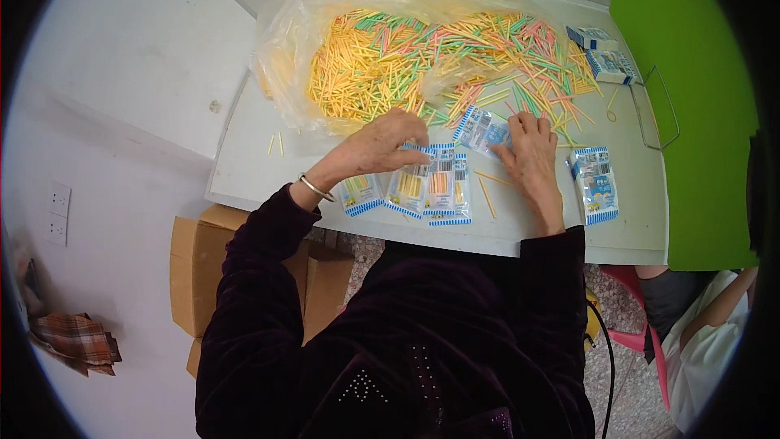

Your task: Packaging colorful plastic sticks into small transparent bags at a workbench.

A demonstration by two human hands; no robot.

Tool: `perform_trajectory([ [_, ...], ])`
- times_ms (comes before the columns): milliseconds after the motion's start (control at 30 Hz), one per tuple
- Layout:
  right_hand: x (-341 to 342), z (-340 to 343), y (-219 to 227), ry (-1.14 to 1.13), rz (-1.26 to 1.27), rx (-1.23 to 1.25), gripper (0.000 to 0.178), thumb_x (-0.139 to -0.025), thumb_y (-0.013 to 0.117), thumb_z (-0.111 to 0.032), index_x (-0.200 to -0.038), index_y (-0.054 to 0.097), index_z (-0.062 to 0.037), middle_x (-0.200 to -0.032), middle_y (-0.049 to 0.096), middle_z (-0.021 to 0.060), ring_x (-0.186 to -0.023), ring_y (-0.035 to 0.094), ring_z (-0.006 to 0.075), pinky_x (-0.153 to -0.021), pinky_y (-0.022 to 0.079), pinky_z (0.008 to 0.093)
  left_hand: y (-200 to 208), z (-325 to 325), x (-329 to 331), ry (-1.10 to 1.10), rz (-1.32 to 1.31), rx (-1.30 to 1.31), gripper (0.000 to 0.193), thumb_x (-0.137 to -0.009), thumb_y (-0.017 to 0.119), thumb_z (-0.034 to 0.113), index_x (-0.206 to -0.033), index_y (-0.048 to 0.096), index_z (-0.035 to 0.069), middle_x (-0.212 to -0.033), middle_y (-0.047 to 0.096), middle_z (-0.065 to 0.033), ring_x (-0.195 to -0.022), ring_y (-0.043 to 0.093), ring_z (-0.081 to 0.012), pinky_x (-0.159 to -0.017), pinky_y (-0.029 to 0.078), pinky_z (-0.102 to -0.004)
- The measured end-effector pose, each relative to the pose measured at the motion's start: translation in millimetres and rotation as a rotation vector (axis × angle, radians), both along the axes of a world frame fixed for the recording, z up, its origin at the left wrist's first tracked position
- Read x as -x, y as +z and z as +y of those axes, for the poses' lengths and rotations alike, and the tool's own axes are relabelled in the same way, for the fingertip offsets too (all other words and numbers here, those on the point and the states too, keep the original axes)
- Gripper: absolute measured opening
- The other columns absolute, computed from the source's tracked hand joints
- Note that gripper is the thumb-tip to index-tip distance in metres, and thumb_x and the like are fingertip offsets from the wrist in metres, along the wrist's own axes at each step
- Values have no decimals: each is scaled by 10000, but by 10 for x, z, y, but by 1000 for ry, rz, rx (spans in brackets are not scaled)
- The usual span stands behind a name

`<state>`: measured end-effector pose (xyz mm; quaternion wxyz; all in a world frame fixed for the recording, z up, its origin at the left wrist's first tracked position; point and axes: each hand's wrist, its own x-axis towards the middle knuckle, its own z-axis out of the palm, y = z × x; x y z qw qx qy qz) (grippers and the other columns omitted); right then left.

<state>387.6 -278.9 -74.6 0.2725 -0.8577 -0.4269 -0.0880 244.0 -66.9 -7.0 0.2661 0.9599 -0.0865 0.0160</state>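
Note:
My left hand (384,142) is curled at the top edge of a small clear-and-blue packet (409,184), its thumb and fingers closed about that edge. The packet shows thin pale-yellow sticks inside. It overlaps another packet with pinkish sticks (441,183), and one more packet (361,193) lies under my left wrist. My right hand (532,154) grips the right side of a tilted packet (481,130), with the thumb over it and the fingers bent at its far end. What lies under the right palm is hidden.
A large clear plastic bag (284,49) spreads across the back, heaped with yellow, green and pink sticks (366,65). One packet (597,187) lies at right; filled packs (611,67) sit behind it. A wire stand (666,110) borders a green panel (682,49). Cardboard boxes (191,276) stand below left; another person (715,333) sits at right.

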Motion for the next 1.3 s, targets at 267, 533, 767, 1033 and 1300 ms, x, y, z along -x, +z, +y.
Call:
perform_trajectory([
  [267, -129, 18, -114, 30, 54, -250, 327, -734, 648, -60, -1035, 532, -9, -915, 563, 111, -882, 522, 263, -767, 399, 357, -39, -182, -416, 132, -64, 28, 324, -790, 665, 257, -1007, 585, 30, -1018, 606, -95, -951, 574, -240, -816, 453, -343],
  [533, -90, 6, 129, 247, 1026, -778, 224, -805, 643, -79, -977, 525, 5, -841, 513, 3, -776, 465, 87, -671, 403, 219, -205, -229, -751, 200, 36, 699, 206, -825, 628, 117, -994, 633, 0, -840, 639, -34, -752, 559, -92, -686, 457, -237],
  [767, 2, 78, 125, 227, 337, -574, 126, -786, 654, -77, -813, 582, 22, -745, 527, 28, -704, 476, 89, -616, 384, 235, -125, -357, -639, 239, -205, 482, 190, -762, 631, 129, -897, 646, -4, -715, 627, -129, -617, 569, -179, -601, 455, -290],
  [1033, 99, 70, 187, 317, 633, -530, 186, -818, 626, -126, -745, 580, 39, -640, 483, 22, -609, 435, 93, -556, 347, 237, -68, -382, -402, 219, -389, 205, 140, -796, 619, 98, -910, 651, 23, -790, 619, -117, -741, 579, -261, -661, 455, -329],
  [1300, 194, 115, 235, 343, 822, -477, 171, -840, 608, -126, -840, 627, 44, -642, 541, 56, -603, 483, 118, -555, 370, 259, -84, -161, -300, 197, -316, 254, 174, -782, 634, 156, -906, 638, 35, -861, 625, -117, -825, 583, -268, -713, 450, -359],
])
